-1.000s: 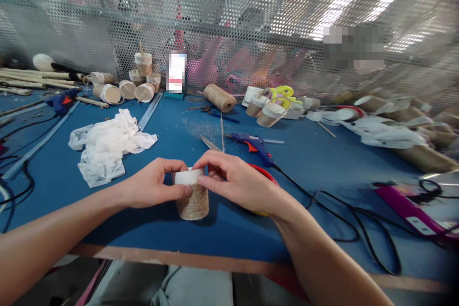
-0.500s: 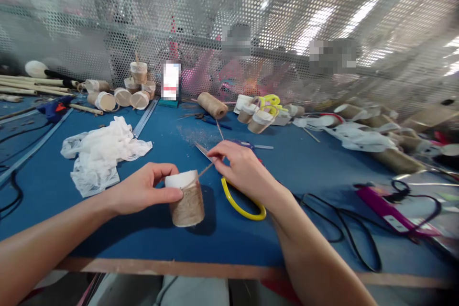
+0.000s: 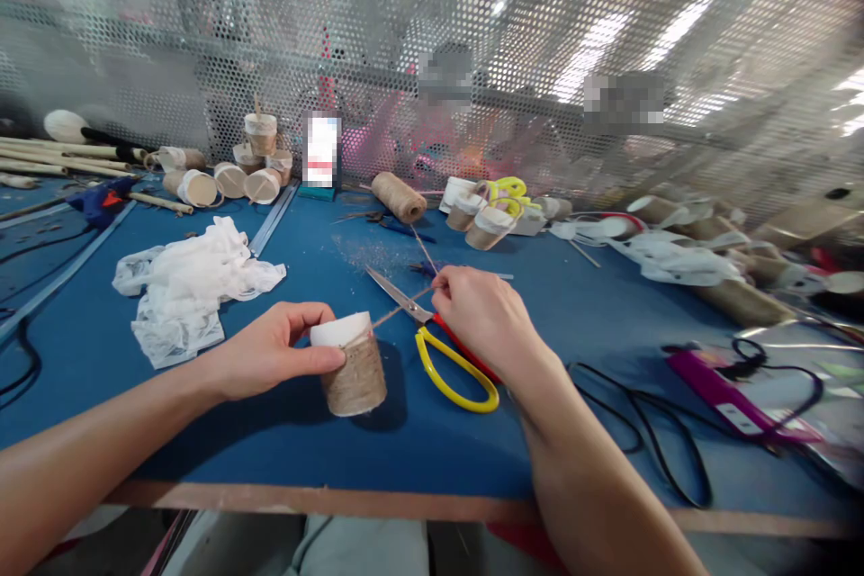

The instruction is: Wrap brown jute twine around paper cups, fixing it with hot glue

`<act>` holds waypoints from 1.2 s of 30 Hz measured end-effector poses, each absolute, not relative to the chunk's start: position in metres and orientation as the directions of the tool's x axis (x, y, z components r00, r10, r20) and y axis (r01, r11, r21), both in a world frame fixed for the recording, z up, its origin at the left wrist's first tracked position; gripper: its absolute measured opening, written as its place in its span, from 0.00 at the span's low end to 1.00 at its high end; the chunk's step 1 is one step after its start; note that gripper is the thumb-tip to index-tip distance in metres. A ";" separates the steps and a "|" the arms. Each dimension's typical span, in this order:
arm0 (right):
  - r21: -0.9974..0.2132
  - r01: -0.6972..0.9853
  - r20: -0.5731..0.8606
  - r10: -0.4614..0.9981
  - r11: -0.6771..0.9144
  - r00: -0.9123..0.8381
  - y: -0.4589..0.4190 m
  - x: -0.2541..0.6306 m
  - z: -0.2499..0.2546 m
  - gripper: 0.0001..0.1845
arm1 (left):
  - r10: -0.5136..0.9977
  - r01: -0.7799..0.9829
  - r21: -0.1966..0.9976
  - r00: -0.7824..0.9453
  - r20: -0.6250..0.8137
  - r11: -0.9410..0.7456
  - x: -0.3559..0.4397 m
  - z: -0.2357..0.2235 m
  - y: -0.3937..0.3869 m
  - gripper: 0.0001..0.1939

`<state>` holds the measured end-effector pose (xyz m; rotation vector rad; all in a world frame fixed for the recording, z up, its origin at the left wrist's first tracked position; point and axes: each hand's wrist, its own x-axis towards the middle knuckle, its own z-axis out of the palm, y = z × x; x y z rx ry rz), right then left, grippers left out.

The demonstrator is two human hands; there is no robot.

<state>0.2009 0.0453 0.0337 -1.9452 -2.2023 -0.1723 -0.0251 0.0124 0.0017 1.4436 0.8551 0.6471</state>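
Observation:
My left hand (image 3: 270, 355) grips a small cup (image 3: 351, 373) wrapped in jute twine, white rim up, standing on the blue table (image 3: 337, 441). A strand of twine (image 3: 398, 313) runs taut from the cup's rim to my right hand (image 3: 482, 315), which pinches it. From there the twine continues back to a jute spool (image 3: 398, 196). Scissors (image 3: 438, 346) with yellow and red handles lie on the table just under the strand, blades pointing away to the left.
White netting (image 3: 189, 283) lies left. Finished wrapped cups (image 3: 236, 180) stand at the back left, others (image 3: 486, 216) at back centre. A blue glue gun (image 3: 101, 198), black cables (image 3: 648, 432), a magenta tool (image 3: 735, 396) and a perforated metal screen (image 3: 432, 45) surround the area.
My right hand left the cup's rim and drew the twine out to the right, uncovering the scissors. The left hand kept hold of the cup.

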 end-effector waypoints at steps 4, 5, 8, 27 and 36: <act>-0.138 0.973 0.448 0.888 0.183 -0.104 0.036 0.198 0.040 0.08 | 0.814 0.083 0.996 0.575 -0.081 0.040 -0.026 -0.001 0.013 0.11; -0.171 0.958 0.551 0.829 0.229 -0.100 0.033 0.197 0.041 0.08 | 0.812 0.070 0.997 0.579 -0.076 0.044 -0.026 -0.001 0.013 0.11; -0.210 0.894 0.775 0.624 0.397 -0.095 0.025 0.193 0.044 0.08 | 0.814 0.034 0.997 0.577 -0.071 0.063 -0.025 0.000 0.012 0.11; -0.213 0.849 0.202 0.872 0.483 -0.445 0.021 0.216 0.048 0.23 | 0.908 0.292 0.932 0.411 0.082 -0.216 -0.025 0.006 0.014 0.10; -0.561 0.640 0.205 0.837 0.525 -0.507 0.014 0.178 0.036 0.06 | 0.875 0.255 0.938 0.475 0.092 -0.237 -0.027 0.004 0.012 0.08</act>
